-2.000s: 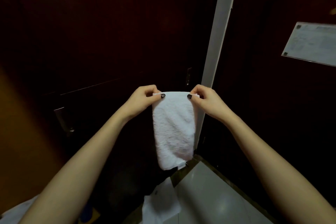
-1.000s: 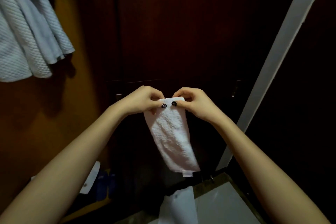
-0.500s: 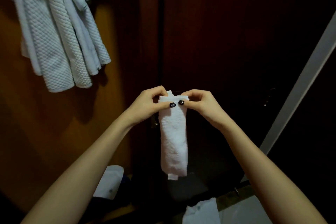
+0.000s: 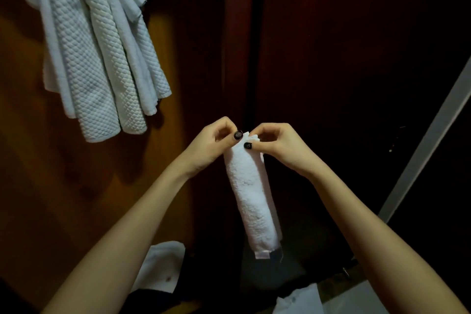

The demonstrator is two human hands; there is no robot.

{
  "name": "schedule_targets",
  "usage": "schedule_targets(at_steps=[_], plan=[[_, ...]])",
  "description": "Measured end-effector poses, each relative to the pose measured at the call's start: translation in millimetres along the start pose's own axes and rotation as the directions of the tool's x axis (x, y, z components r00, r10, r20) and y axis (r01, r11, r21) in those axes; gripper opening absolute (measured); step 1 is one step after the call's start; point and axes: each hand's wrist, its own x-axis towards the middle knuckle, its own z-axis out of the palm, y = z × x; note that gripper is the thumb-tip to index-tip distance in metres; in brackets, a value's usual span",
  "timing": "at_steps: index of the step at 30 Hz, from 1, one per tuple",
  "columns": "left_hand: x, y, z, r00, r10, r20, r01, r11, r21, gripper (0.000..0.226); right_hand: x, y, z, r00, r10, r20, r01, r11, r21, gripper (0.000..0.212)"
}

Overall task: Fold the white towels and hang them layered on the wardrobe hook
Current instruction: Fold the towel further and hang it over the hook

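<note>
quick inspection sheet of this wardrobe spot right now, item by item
surface: no table seen; a patch of pale floor at lower right.
job's things: narrow folded towel hangs down from both hands; hanging towels bunched and fanned at upper left; hook hidden.
clutter: white item low on the left, second white item beside the pale floor; too dim to say what they are.
grippers: left hand and right hand each pinch the folded towel's top edge.
cables: nothing seen.
surroundings: dark wardrobe door behind, pale frame strip at right.
</note>
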Motion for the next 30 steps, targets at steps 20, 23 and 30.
schedule_targets(at_steps=[20, 23, 30], plan=[[8.7, -13.2, -22.6, 0.990, 0.085, -0.115, -0.067, 0.986, 0.156, 0.027, 26.1, 1.3, 3.0, 0.999, -0.001, -0.038, -0.006, 0.983, -0.182, 0.003], [3.8, -10.4, -21.8, 0.989, 0.123, -0.082, -0.121, 0.992, 0.030, 0.033, 31.0, 1.2, 8.2, 0.992, -0.059, -0.109, 0.047, 0.993, -0.105, 0.003], [2.7, -25.0, -10.8, 0.975, 0.103, -0.197, -0.097, 0.995, 0.039, 0.029, 46.5, 1.5, 22.2, 0.963, -0.014, -0.269, 0.083, 0.965, 0.250, 0.009]])
